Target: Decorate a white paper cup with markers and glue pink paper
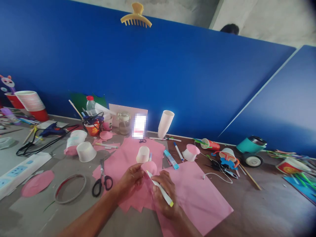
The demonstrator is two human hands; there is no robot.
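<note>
We hold a small white paper cup with a pink paper disc (148,167) above the bench (259,210): light, thin-walled, easily crushed, best gripped gently around its sides. Left hand (132,177) fingers clasp it; right hand (165,194) fingers grip a white glue stick (160,188) touching the disc, over pink paper sheets (197,194).

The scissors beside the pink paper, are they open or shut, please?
Shut: the scissors lie flat on the table, blades together, handles side by side.

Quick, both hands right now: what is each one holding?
Left hand: closed on a pink-covered cup, gripping its side.
Right hand: closed around a white pen with a yellow end, tip against the cup.
</note>
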